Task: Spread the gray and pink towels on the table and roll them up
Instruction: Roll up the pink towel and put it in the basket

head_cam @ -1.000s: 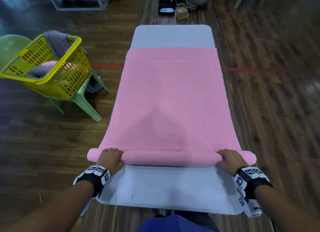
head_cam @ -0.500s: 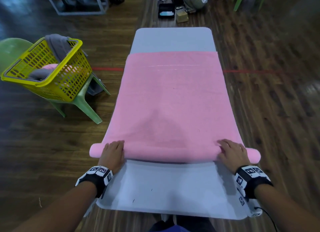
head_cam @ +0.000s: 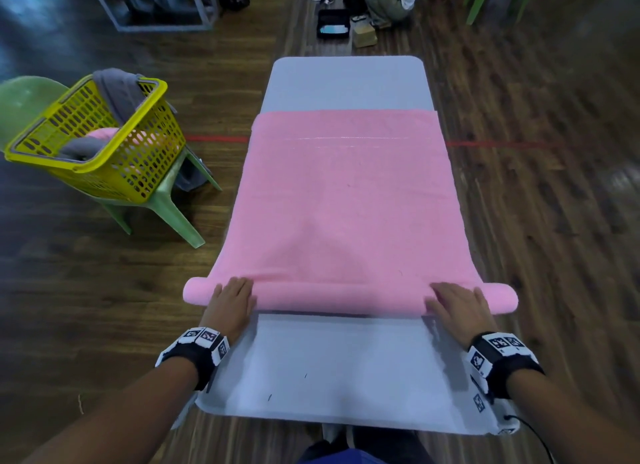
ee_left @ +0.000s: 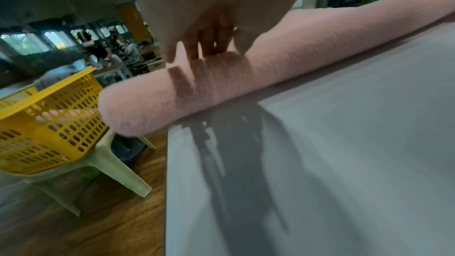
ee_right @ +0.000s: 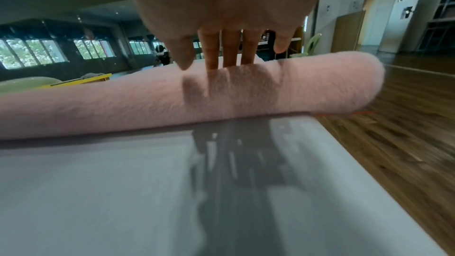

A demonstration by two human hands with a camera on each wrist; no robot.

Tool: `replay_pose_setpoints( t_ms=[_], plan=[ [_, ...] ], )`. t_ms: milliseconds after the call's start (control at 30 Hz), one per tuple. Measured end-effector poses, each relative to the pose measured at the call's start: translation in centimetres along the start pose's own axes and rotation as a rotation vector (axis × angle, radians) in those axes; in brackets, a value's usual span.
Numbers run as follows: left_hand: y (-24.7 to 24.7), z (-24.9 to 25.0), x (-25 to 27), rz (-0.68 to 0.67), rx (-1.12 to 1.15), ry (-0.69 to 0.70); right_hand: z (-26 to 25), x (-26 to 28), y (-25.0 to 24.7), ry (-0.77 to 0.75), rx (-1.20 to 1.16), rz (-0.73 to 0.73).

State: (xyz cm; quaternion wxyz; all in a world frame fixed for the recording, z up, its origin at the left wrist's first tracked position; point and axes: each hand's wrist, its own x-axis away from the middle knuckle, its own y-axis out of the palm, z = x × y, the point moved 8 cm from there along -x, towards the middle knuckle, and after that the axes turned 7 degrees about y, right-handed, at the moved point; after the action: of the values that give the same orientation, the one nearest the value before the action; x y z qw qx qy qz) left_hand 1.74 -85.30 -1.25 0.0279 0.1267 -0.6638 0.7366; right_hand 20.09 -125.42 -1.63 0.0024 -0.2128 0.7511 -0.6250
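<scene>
The left hand (head_cam: 230,304) is lying flat on the left part of the soft pink terry towel (head_cam: 348,200), fingers straight and slightly spread, palm pressing the rolled portion rather than gripping it; this placement near the end is probably letting the person drive the roll forward without the end lagging. From the left wrist view, the fingertips (ee_left: 194,54) are touching the crest of the pink roll (ee_left: 221,83), and the roll's blunt left end is sticking out past the table's edge, just outboard of that hand. Between the two hands the roll is running straight across the pale gray smooth-topped table (head_cam: 339,377), with the still-flat stretch of towel lying beyond the fingertips and bare tabletop sitting under the wrists. The right hand (head_cam: 457,304) is mirroring the left, flat and open on the roll with fingers extended and a little apart; in the right wrist view its fingers (ee_right: 229,50) are resting on top of the roll, though blur is making it hard to judge how firmly they are pressing. The roll's right end is overhanging just outboard of this hand. Symmetrical placement is likely keeping the roll even and tight. Well off to the left hand's outer side, a yellow perforated plastic basket (head_cam: 104,148) is sitting on a pale green plastic chair (head_cam: 169,207), holding a gray cloth (head_cam: 116,93), presumably the gray towel awaiting its turn.
</scene>
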Motion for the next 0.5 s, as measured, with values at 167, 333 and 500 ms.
replay_pose_setpoints(
  t_ms=[167,333,500],
  plan=[
    [1.9,0.4,1.8,-0.123,-0.029,0.018,0.7,2.1,2.3,-0.02,0.123,-0.133],
    [0.1,-0.2,0.5,-0.05,0.0,-0.009,0.0,0.5,0.3,0.026,0.136,-0.125],
    [0.4,0.0,0.2,-0.052,-0.001,0.005,-0.1,0.6,1.1,0.031,0.029,-0.133]
  ],
)
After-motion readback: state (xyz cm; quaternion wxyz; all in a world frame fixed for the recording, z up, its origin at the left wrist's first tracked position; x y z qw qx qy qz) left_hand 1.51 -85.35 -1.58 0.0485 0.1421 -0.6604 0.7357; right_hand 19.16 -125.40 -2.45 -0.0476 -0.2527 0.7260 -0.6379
